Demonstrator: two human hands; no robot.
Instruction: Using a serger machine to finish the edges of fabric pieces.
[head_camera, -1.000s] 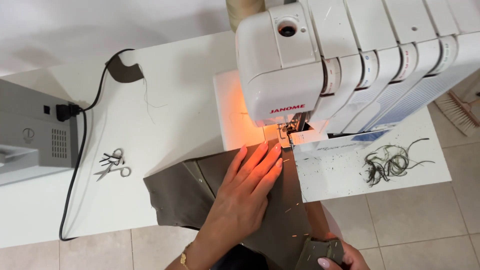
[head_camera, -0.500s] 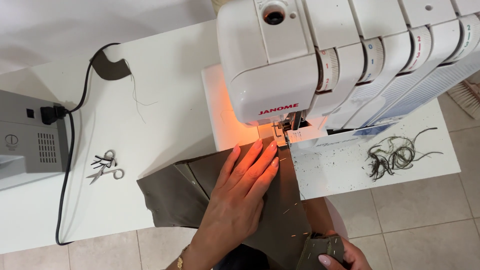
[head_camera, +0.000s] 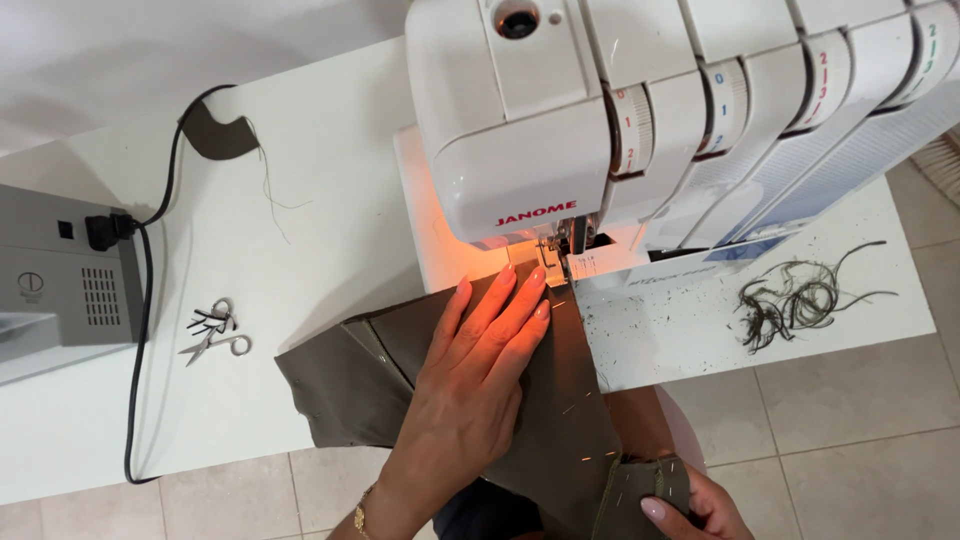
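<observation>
The left hand (head_camera: 478, 375) lies flat and open on the olive-green fabric (head_camera: 560, 420), fingers spread a little, with the fingertips (head_camera: 541, 273) just beside the presser foot (head_camera: 553, 250) of the white overlock machine (head_camera: 650, 130). The right hand (head_camera: 695, 505) is at the bottom edge of the view, below the front edge of the white surface (head_camera: 300, 210), and it pinches the hanging end of the same fabric, where some pins show. The fabric lies across the front edge of the surface, one end under the foot, the rest going down toward the person's lap. I think the main risk is the nearness of the fingertips to the needle and the knife: if the fabric is pulled in quickly, a finger can follow it. Also a pin could come under the foot and break a needle, if it is not taken out in time. Near the left edge lie small scissors (head_camera: 213, 333) with a few clips, and a black cable (head_camera: 140, 300) runs to a grey device (head_camera: 60, 280) there. A dark fabric scrap (head_camera: 215, 135) lies toward the back edge, and a heap of thread trimmings (head_camera: 800, 300) near the right edge; nothing of these blocks the fabric's way
</observation>
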